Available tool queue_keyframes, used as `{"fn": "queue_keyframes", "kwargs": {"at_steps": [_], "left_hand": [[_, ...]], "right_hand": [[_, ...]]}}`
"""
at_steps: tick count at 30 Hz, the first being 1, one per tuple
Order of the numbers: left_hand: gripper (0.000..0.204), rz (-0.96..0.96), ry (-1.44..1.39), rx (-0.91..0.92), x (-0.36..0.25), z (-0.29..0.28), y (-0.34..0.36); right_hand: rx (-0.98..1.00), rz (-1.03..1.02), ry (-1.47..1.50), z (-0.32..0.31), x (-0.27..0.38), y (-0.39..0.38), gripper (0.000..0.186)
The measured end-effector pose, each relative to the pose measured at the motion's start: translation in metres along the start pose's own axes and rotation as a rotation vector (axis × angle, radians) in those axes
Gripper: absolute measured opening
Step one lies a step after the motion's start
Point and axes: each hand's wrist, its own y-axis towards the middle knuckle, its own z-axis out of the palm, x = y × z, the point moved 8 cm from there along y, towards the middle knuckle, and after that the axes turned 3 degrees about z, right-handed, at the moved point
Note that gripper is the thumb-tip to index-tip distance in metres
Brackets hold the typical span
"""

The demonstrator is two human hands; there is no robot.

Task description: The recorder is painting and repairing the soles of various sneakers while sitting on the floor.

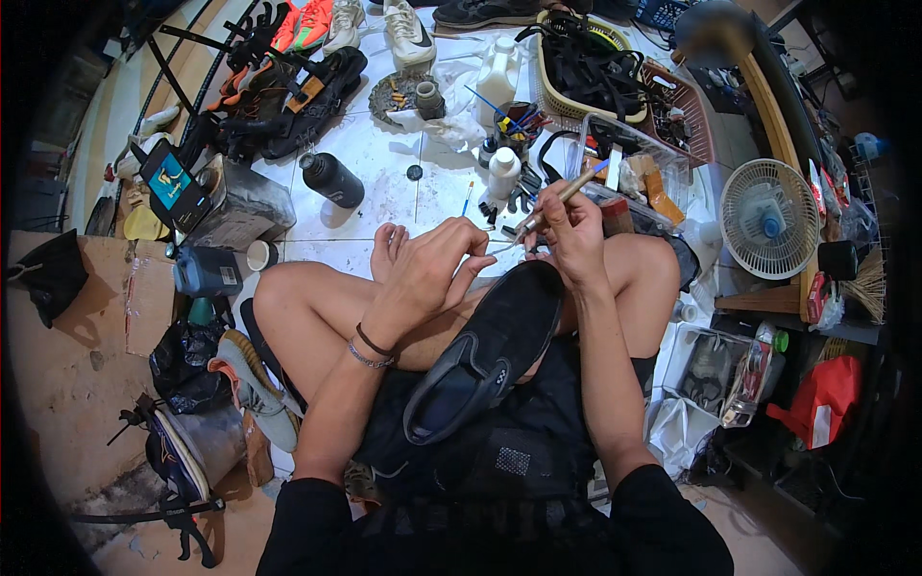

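A black slip-on shoe [490, 336] rests across my lap, its opening toward me and its toe pointing away to the right. Just beyond the toe, my right hand [569, 230] is closed around an awl-like tool [576, 184] with a tan handle, its tip angled down to the left. My left hand [432, 259] is held left of the shoe, thumb and forefinger brought together. A thin pale thread [503, 249] seems to run from those fingertips toward the tool's tip. Neither hand is gripping the shoe.
A black bottle [331, 180], a white bottle [503, 173] and a small brush [468, 199] stand or lie on the white floor ahead. Baskets [547, 91] of straps and tools are farther right. A fan [770, 219] stands right; a phone [175, 187] and grey shoe [254, 384] are left.
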Motion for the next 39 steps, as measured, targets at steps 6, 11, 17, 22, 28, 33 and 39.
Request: {"fn": "queue_keyframes", "kwargs": {"at_steps": [6,11,17,22,28,33,39], "left_hand": [[0.02,0.002,0.014,-0.006,-0.002,-0.001,0.001],[0.019,-0.011,-0.046,-0.01,0.004,-0.003,-0.004],[0.016,-0.266,-0.264,-0.043,0.033,0.003,-0.011],[0.015,-0.372,-0.291,0.084,0.04,0.01,-0.015],[0.013,-0.245,-0.089,0.214,0.042,0.014,-0.018],[0.014,-0.145,-0.04,0.229,0.039,0.03,-0.017],[0.015,-0.132,-0.096,0.247,0.04,0.039,-0.017]], "right_hand": [[0.013,-0.043,0.02,0.001,0.002,0.0,0.032],[0.058,-0.058,0.042,0.003,0.004,-0.001,0.03],[0.143,-0.119,-0.01,0.011,0.008,-0.002,0.027],[0.186,-0.127,-0.109,0.019,0.008,-0.004,0.022],[0.221,-0.069,-0.445,0.033,0.007,-0.011,0.018],[0.241,-0.178,-0.818,0.045,0.011,-0.015,0.02],[0.245,-0.109,-0.772,0.034,0.008,-0.015,0.017]]}}
